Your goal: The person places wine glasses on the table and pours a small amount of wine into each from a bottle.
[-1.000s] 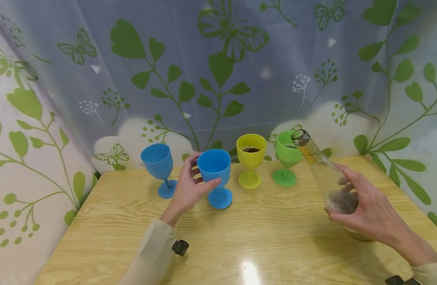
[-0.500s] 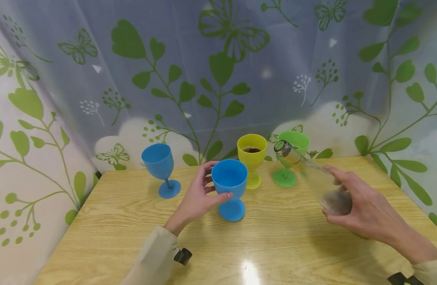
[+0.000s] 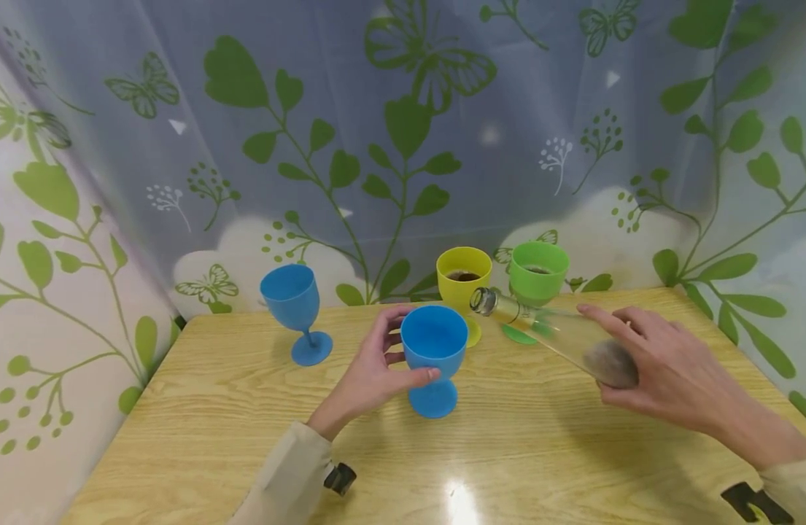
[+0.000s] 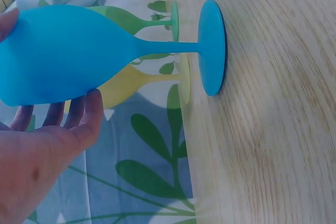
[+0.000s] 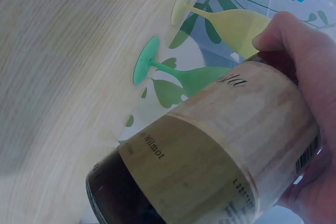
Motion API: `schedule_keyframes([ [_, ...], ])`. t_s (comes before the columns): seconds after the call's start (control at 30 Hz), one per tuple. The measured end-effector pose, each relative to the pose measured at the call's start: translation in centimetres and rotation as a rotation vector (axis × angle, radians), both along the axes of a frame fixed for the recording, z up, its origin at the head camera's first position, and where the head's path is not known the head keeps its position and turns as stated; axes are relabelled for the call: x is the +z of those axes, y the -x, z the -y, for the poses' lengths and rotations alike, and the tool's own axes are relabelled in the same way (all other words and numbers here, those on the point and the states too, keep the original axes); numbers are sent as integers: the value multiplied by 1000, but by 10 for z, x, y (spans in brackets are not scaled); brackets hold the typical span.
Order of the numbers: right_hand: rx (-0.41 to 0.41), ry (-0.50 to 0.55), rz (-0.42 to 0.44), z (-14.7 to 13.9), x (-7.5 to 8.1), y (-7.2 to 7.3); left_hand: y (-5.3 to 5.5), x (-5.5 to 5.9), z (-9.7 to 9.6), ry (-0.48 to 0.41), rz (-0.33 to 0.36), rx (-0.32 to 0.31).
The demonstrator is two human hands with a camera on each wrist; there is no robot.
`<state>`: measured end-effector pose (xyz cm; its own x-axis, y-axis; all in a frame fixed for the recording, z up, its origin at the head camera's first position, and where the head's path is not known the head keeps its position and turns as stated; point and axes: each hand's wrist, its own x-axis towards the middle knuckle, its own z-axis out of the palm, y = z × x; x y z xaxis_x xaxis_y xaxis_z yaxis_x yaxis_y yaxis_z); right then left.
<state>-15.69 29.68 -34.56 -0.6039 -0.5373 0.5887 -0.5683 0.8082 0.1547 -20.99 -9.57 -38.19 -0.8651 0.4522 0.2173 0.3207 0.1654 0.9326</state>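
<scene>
My left hand (image 3: 370, 379) grips the bowl of a blue goblet (image 3: 434, 350), thumb at the front and fingers curled round the far side. The goblet is upright, and its bowl shows no liquid. In the left wrist view, the foot of the blue goblet (image 4: 212, 48) is close over the wooden surface. My right hand (image 3: 672, 372) holds a clear glass bottle (image 3: 553, 332), tilted with its open mouth toward the blue goblet's rim, a short way to the right. A cream and tan label wraps the bottle (image 5: 226, 129) in the right wrist view, with dark liquid near its base.
Behind the held goblet stand a yellow goblet (image 3: 451, 288) and a green goblet (image 3: 540, 273), both with dark liquid inside. A second blue goblet (image 3: 292, 299) stands to the left. The wooden table (image 3: 212, 423) meets a leaf-patterned curtain (image 3: 337, 95) at the back.
My left hand has brought the blue goblet right and nearer to me. The bottle has tipped from leaning to strongly tilted, its mouth moving left and down toward the goblet.
</scene>
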Motion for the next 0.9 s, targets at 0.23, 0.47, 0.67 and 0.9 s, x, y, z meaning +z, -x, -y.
schedule_keyframes([
  [0.23,-21,-71,-8,3,5,6,0,-2,1,-11,9,8],
  [0.47,-31,-117,-33,6,9,8,-2,-3,1,-3,15,6],
  [0.67,-36,-150,-44,5,13,9,-1,-2,1,-11,12,0],
  [0.9,-37,-196,-65,5,16,11,-1,0,0,-9,7,-3],
])
